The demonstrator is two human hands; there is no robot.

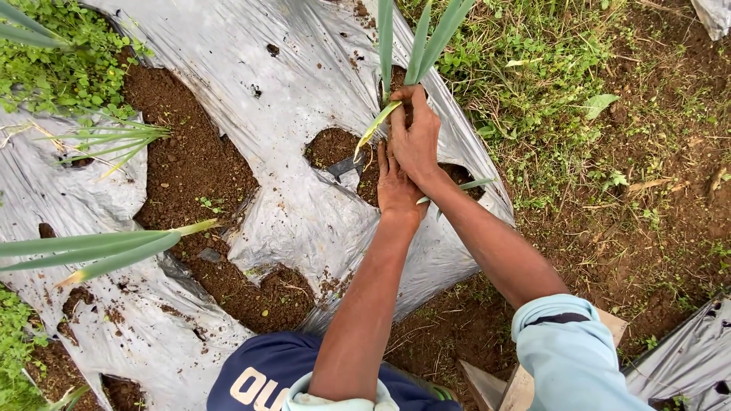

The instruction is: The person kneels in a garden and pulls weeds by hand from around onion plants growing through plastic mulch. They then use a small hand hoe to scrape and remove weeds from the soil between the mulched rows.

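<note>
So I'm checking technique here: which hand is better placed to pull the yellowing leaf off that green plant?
Probably the right hand. Its fingers already close at the base of the yellowing leaf on the plant, while the left hand rests lower, on soil at the hole in the plastic sheet.

Single head-worn view looks steeply down, close over the plastic-mulched bed (304,221)

Torn silver mulch sheet (297,221) covers the bed, brown soil (190,167) showing through the rips. Weedy green clump (65,72) top left, patchy grass (533,99) on the right, wooden stool (518,384) at the bottom edge.
</note>
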